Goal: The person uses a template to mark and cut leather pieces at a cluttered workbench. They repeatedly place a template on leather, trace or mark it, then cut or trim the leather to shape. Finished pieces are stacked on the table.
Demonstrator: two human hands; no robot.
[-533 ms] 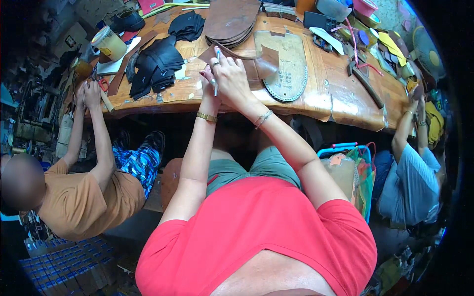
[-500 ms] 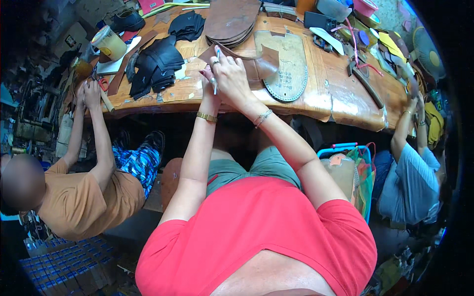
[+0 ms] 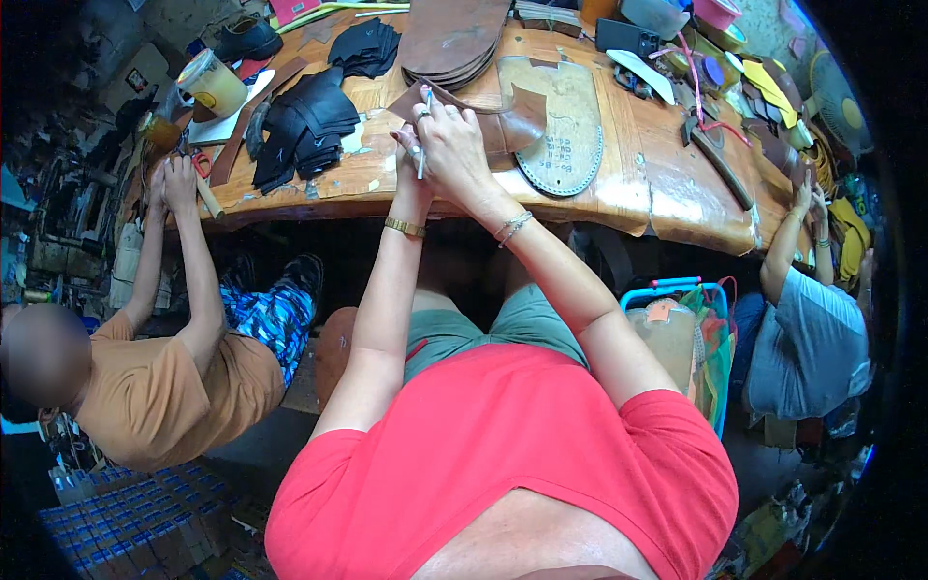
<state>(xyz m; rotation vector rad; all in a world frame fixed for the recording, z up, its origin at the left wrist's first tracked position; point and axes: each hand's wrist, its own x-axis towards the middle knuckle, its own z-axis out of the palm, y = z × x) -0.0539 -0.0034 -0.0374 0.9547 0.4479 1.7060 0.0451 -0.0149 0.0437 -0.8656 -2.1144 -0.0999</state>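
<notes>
My right hand (image 3: 452, 147) is closed around a slim pale pen-like stick (image 3: 420, 166), which slants down between my two hands. My left hand (image 3: 411, 174) is tucked beside and partly under the right one. Its thumb shows at the near left edge of a brown leather piece (image 3: 491, 135), and its other fingers are mostly hidden. The leather is curved, with one corner lifted on the right, and it overlaps a beige sole-shaped board (image 3: 570, 164) with a dotted edge and handwriting. Beyond my hands lies a stack of brown leather pieces (image 3: 454, 43).
Black leather pieces (image 3: 304, 126) lie to the left, near a tub (image 3: 213, 85) and red-handled scissors (image 3: 201, 162). A hammer (image 3: 720, 166) rests at the right. Co-workers sit on both sides; the left one's hands (image 3: 174, 184) are on the table edge. A blue-framed basket (image 3: 677, 290) stands below.
My hands stay at almost the same spot, with the right fingers shifted slightly. The co-worker on the right has lowered their hands and leaned a little to the right.
</notes>
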